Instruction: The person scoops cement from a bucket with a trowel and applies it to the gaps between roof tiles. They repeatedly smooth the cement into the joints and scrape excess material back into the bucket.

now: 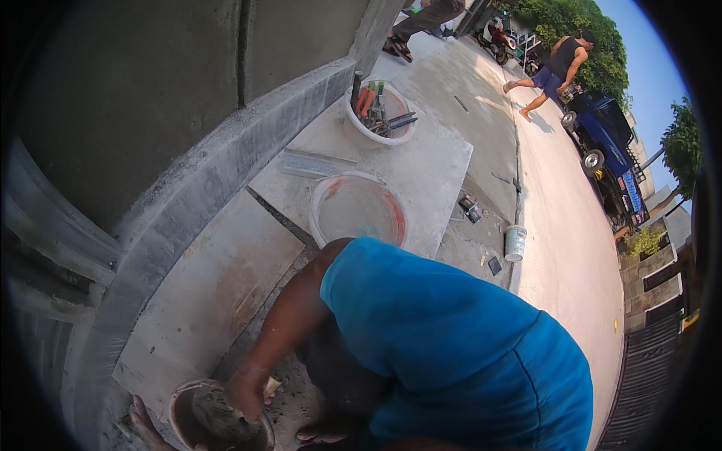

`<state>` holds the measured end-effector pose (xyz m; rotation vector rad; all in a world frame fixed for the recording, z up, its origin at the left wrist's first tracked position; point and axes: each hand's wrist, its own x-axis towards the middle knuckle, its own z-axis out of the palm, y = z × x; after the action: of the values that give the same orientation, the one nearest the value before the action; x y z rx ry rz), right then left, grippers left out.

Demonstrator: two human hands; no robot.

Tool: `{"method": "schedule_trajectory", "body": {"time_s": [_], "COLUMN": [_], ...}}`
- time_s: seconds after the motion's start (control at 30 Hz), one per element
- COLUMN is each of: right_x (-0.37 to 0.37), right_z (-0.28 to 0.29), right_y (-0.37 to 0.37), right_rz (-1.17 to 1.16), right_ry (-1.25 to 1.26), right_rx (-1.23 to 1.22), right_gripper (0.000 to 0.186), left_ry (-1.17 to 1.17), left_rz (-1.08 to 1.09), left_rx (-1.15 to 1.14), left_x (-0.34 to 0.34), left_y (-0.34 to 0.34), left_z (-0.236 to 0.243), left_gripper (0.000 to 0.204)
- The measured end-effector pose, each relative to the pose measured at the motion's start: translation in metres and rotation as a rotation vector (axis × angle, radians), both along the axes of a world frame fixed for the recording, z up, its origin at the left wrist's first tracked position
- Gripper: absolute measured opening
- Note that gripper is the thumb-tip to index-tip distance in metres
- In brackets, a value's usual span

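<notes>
At the lower left is a round bucket (178, 416) with grey, wet-looking mortar (214, 417) inside. My right arm, in a blue sleeve (429, 301), reaches down to it. At its rim my right hand (247, 392) is closed, and a pale handle-like piece (271, 388) juts from the fist; the rest of that piece is hidden. On the bucket's outer left side is my left hand (147, 430), partly cut off by the picture's edge, its visible fingers stretched out. Below my arm a bare foot (325, 434) shows.
Grey boards (203, 278) lie along a concrete ledge (203, 161). On them stand a tub with grey contents (357, 210) and a bucket of hand tools (380, 113). A small pail (515, 243) stands right. Another person (560, 68) walks near a blue truck (605, 143).
</notes>
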<state>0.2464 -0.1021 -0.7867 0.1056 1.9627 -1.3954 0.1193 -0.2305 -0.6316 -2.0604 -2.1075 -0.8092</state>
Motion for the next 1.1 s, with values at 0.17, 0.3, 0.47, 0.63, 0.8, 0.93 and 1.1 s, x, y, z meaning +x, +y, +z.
{"method": "schedule_trajectory", "body": {"time_s": [0.17,0.3,0.47,0.63,0.8,0.93,1.1], "right_x": [0.027,0.034,0.052,0.049,0.043,0.051,0.067], "right_z": [0.0,-0.064,-0.003,-0.046,0.061,0.109,0.115], "right_y": [0.01,0.016,0.016,0.032,0.057,0.087,0.087], "right_rz": [-0.208,-0.145,-0.435,-0.291,-0.172,0.075,0.223], "right_ry": [0.438,0.145,0.255,-0.03,0.32,0.537,0.386], "right_rx": [-0.039,0.153,0.158,0.212,0.54,1.104,1.296], "right_gripper": [0.026,0.025,0.027,0.03,0.039,0.034,0.033], "left_ry": [-0.21,-0.805,-1.378,-1.629,-1.838,-1.702,-1.628], "left_rz": [0.413,0.739,0.856,0.715,0.771,0.857,0.845], "left_rx": [0.506,0.364,-0.09,-0.186,0.046,0.147,0.185], "left_x": [-0.057,-0.09,-0.081,-0.097,-0.064,-0.016,0.011], "left_y": [-0.06,-0.133,-0.152,-0.146,-0.134,-0.092,-0.058], "left_z": [-0.046,-0.138,-0.219,-0.235,-0.22,-0.165,-0.153], "left_gripper": [0.064,0.071,0.07,0.063,0.051,0.047,0.042]}}
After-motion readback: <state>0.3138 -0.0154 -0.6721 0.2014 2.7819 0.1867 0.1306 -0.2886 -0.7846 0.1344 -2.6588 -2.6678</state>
